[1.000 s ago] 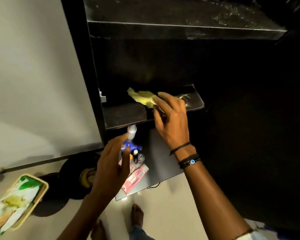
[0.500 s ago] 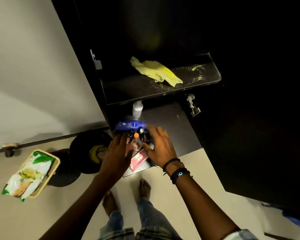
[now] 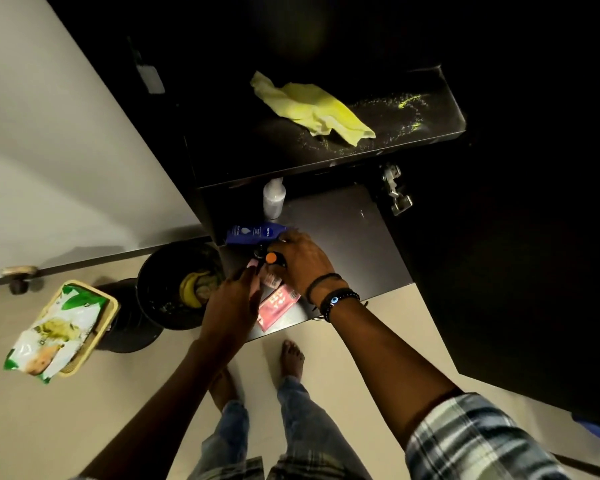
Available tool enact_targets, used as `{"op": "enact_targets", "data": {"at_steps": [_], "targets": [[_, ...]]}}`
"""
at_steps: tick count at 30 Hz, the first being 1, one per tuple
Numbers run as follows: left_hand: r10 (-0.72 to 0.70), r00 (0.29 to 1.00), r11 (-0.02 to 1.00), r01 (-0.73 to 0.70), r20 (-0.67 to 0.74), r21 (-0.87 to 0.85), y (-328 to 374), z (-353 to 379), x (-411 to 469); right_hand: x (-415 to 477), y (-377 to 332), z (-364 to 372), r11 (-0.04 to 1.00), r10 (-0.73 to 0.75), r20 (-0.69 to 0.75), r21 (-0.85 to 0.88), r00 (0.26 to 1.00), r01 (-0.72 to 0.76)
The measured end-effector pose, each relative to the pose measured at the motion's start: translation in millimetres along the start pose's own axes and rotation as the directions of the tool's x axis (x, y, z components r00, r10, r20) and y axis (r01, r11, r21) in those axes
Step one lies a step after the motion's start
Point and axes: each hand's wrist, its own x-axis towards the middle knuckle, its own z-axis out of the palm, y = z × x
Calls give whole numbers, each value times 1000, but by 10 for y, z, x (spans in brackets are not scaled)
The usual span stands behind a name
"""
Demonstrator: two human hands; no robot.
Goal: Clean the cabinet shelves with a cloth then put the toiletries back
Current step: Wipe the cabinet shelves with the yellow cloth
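Pale floor at 6 o'clock, with bare feet and denim legs below a plaid sleeve (image 3: 478, 441). At 8 o'clock: yellow basket (image 3: 110, 308) holding a green-and-white packet (image 3: 54, 332); black bin (image 3: 177, 289) at 9 o'clock of the hands, banana peel inside.

Centre frame: grey lower surface (image 3: 343, 233) carrying the toiletries. Left hand (image 3: 231, 306) and right hand (image 3: 302, 261) close together over the cluster, nearly touching. Right-hand fingers curled over small dark bottles, one with an orange cap (image 3: 271, 258); firm closure on any single bottle: cannot tell. Left-hand fingers extended toward a pink item (image 3: 253, 264); grasp not confirmed. Pink sachet (image 3: 278, 306) lying flat between the wrists. Blue lotion tube (image 3: 253, 233) lying on its side at 12 o'clock of the hands; white bottle (image 3: 273, 199) upright just beyond, under the shelf edge.

Farther, at 1 o'clock: dark shelf (image 3: 257, 157), with yellow cloth (image 3: 312, 107) crumpled on it, untouched. Yellow specks at 3 o'clock of the cloth.

Step judged in hand: gathering toiletries for return. Next move calls for: secure grip on small bottles, lift to shelf, upright placement clear of cloth. Risk: remaining specks; cloth not yet removed.
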Motion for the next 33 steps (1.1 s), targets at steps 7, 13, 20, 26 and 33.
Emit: {"op": "enact_targets", "data": {"at_steps": [7,13,20,26,33], "targets": [[-40,999,995,38,-19,-88,64,-75,-42,100,-2,30,999,-13,50,-41,999,16],[-15,999,995,10,-50,-104,72,-98,-52,164,-19,-13,997,-21,55,-77,998,25],[-12,999,993,7,-43,-116,72,-90,-97,198,-11,-86,997,-27,62,-68,998,31],[11,998,991,-20,-66,-133,116,-123,-161,244,-71,-151,997,-32,62,-68,998,37],[-17,998,990,9,-58,-144,141,-132,-217,247,-92,-239,1000,-11,63,-26,998,13]]}}
